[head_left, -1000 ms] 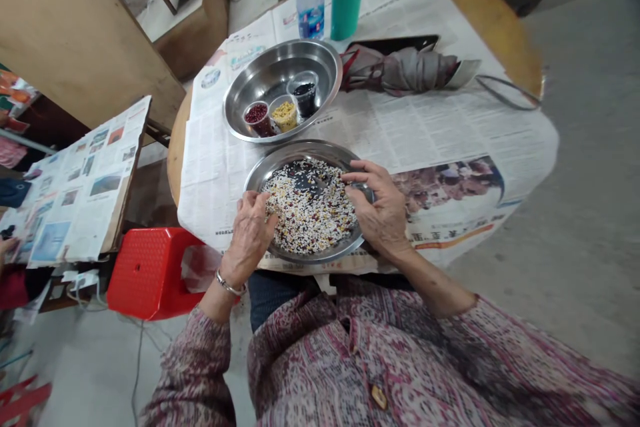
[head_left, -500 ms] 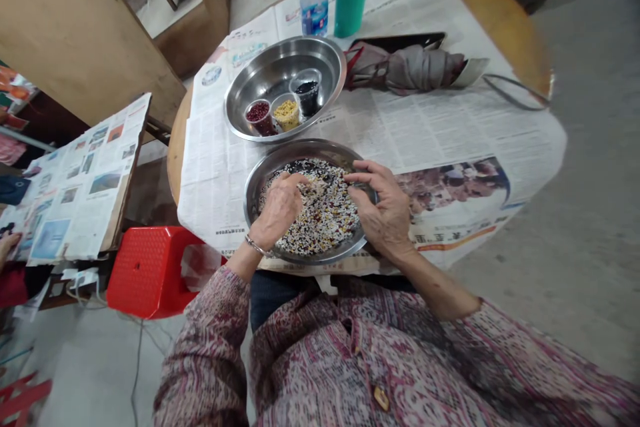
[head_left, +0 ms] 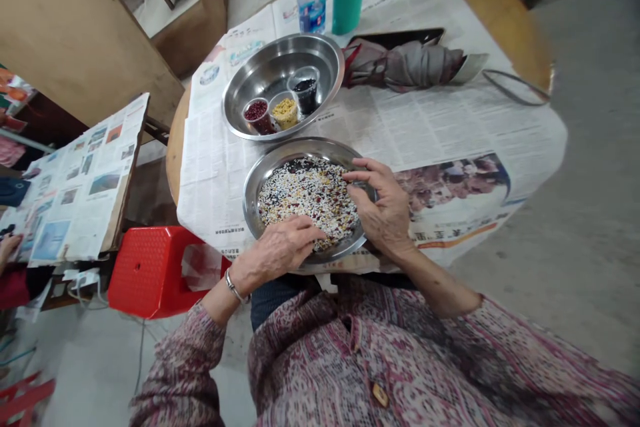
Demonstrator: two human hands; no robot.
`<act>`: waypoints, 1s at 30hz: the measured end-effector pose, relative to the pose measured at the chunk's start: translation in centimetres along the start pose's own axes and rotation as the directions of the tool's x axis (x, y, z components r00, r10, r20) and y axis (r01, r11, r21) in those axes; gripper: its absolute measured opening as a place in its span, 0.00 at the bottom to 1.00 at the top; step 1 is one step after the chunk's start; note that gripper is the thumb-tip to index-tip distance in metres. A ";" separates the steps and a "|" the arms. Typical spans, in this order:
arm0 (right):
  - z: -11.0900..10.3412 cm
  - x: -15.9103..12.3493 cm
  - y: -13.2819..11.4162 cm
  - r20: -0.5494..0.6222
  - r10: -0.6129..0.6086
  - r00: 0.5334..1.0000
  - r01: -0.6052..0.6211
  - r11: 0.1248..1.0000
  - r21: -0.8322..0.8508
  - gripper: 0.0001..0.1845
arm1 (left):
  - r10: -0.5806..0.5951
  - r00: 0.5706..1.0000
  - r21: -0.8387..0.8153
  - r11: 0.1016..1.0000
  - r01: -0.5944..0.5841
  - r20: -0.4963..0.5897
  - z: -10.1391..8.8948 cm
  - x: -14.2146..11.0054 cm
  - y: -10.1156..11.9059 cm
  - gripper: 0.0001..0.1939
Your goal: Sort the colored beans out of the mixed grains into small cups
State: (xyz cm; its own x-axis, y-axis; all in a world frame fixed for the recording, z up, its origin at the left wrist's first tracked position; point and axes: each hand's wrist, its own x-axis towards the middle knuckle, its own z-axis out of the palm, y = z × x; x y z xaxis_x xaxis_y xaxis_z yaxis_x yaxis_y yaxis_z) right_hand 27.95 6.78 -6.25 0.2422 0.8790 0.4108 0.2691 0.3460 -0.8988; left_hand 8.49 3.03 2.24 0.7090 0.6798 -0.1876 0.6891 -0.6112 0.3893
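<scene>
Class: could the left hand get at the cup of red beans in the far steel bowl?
Probably yes: only the steel plate under the left hand and the low rim of the bowl lie before the cup of red beans.

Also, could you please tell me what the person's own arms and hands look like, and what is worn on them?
The left hand and right hand wear no gloves. A silver bracelet circles the left wrist. Both arms have long sleeves of a maroon, pink and white patterned shirt, ending short of the wrists.
</scene>
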 end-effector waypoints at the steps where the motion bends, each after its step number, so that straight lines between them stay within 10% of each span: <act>1: 0.0 0.0 0.0 -0.003 0.001 1.000 -0.002 1.000 -0.003 0.08 | -0.010 0.999 0.016 1.000 0.009 0.052 -0.1 -0.3 0.0 0.10; 10: 0.0 0.0 -0.3 -0.001 0.012 1.000 -0.012 1.000 -0.003 0.08 | -0.091 0.994 0.051 0.995 0.088 0.065 -0.2 0.9 -1.0 0.07; 18: -0.1 0.1 -0.3 0.001 0.037 0.999 -0.037 0.999 -0.015 0.07 | -0.205 0.920 0.056 0.970 0.236 -0.335 -0.2 3.8 -3.2 0.19; 21: -0.1 0.1 -0.3 0.002 0.039 0.999 -0.039 0.999 -0.014 0.07 | -0.287 0.918 0.076 0.945 0.318 -0.272 -0.4 5.4 -3.7 0.28; 30: -0.1 0.1 -0.3 0.003 0.018 1.000 -0.018 1.000 -0.001 0.07 | -0.240 0.956 -0.100 0.969 0.225 -0.171 -0.6 7.1 -3.1 0.08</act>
State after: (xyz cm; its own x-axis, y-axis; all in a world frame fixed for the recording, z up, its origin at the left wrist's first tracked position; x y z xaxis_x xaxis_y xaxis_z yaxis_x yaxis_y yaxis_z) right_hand 27.95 6.76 -5.93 0.2441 0.8861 0.3939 0.2658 0.3295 -0.9060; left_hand 11.27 9.98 0.23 0.4866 0.8655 -0.1189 0.8125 -0.3984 0.4255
